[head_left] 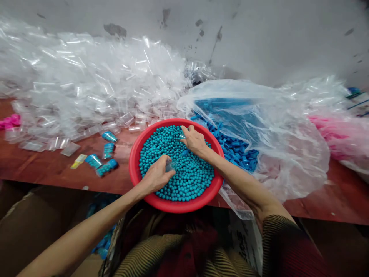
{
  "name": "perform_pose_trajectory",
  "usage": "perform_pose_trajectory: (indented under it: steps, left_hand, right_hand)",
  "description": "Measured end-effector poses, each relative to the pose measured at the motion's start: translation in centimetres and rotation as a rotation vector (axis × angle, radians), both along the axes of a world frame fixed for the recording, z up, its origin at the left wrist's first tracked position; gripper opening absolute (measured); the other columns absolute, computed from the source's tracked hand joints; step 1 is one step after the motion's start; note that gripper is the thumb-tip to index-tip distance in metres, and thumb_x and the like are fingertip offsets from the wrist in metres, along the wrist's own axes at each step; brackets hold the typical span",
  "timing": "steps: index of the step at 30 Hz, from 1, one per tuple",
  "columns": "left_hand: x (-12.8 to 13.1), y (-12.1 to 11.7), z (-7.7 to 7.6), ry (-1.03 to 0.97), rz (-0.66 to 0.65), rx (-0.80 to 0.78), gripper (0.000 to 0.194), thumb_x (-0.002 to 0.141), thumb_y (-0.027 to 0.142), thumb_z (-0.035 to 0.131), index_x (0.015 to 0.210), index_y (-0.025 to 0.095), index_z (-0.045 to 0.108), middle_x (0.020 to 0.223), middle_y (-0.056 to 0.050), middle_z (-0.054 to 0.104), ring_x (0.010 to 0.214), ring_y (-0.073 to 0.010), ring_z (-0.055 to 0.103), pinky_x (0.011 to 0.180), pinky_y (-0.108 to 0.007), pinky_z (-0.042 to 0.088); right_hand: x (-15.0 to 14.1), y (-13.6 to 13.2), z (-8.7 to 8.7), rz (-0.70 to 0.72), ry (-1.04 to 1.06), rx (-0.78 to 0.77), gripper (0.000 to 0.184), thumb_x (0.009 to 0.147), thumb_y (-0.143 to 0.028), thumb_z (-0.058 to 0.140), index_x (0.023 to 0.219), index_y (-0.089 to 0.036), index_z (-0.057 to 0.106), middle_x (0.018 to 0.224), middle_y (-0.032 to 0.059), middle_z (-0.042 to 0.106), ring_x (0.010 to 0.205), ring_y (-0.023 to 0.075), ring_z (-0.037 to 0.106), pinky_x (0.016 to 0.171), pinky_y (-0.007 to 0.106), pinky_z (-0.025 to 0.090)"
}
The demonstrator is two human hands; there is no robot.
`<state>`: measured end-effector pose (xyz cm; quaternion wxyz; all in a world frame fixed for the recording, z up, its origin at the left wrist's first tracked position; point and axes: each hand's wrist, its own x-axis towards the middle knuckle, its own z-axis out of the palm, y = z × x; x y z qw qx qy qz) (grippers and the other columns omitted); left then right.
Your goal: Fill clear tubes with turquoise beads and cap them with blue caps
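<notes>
A red basin [175,207] full of small turquoise balls [184,181] sits at the table's front edge. Over the left part of the balls, my left hand [157,175] is closed around a small clear plastic cup [170,165]. My right hand [194,141] reaches in at the far side, fingers bent, with a small clear plastic cup [182,136] between thumb and forefinger, partly hidden. A blue piece [185,153] shows just below that hand; whether it is held I cannot tell.
Several filled cups [108,151] and a yellow label [78,161] lie left of the basin. Clear empty cups [109,84] are heaped behind. To the right, blue plastic parts [239,152] spill from a clear bag [288,142]; pink pieces [334,132] lie beyond.
</notes>
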<state>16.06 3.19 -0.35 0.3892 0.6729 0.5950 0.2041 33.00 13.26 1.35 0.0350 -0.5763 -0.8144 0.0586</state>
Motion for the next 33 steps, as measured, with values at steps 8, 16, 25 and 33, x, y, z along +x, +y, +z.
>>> perform_pose_trajectory:
  steps: [8, 16, 25, 33]
  left_hand:
    - [-0.6, 0.5, 0.4, -0.056, -0.009, 0.127, 0.035, 0.072, 0.033, 0.056, 0.102, 0.018, 0.046, 0.123, -0.014, 0.051, 0.118, -0.0279, 0.050, 0.097, -0.045, 0.041]
    - [-0.2, 0.7, 1.0, -0.094, -0.163, 0.037, 0.044, 0.073, 0.027, 0.054, 0.114, 0.015, 0.041, 0.118, -0.015, 0.056, 0.108, -0.0284, 0.058, 0.093, -0.045, 0.045]
    - [-0.4, 0.1, 0.6, -0.155, -0.268, 0.015, 0.070, 0.067, 0.016, 0.053, 0.134, 0.016, 0.032, 0.124, -0.011, 0.056, 0.116, -0.0240, 0.053, 0.101, -0.040, 0.041]
    - [0.4, -0.3, -0.7, -0.025, -0.185, 0.072, 0.067, 0.065, 0.016, 0.057, 0.130, 0.016, 0.041, 0.116, -0.013, 0.060, 0.108, -0.0278, 0.056, 0.095, -0.045, 0.043]
  right_hand:
    - [1.1, 0.9, -1.1, 0.161, 0.164, 0.004, 0.036, 0.084, -0.016, 0.048, 0.119, -0.009, 0.048, 0.112, 0.0170, 0.057, 0.094, 0.0247, 0.060, 0.081, 0.037, 0.049]
    - [0.8, -6.2, -1.3, 0.441, 0.750, -0.268, 0.047, 0.079, -0.007, 0.044, 0.125, -0.014, 0.050, 0.118, 0.0101, 0.062, 0.105, 0.0179, 0.060, 0.091, 0.033, 0.047]
    - [1.5, -8.2, -2.8, 0.461, 0.591, -0.241, 0.070, 0.080, -0.003, 0.037, 0.146, -0.019, 0.023, 0.140, 0.0131, 0.045, 0.121, 0.0218, 0.050, 0.097, 0.039, 0.046]
    - [-0.3, -10.0, -1.1, 0.096, 0.944, -0.375, 0.062, 0.086, -0.014, 0.038, 0.146, -0.015, 0.022, 0.133, 0.0138, 0.053, 0.119, 0.0207, 0.053, 0.096, 0.038, 0.048]
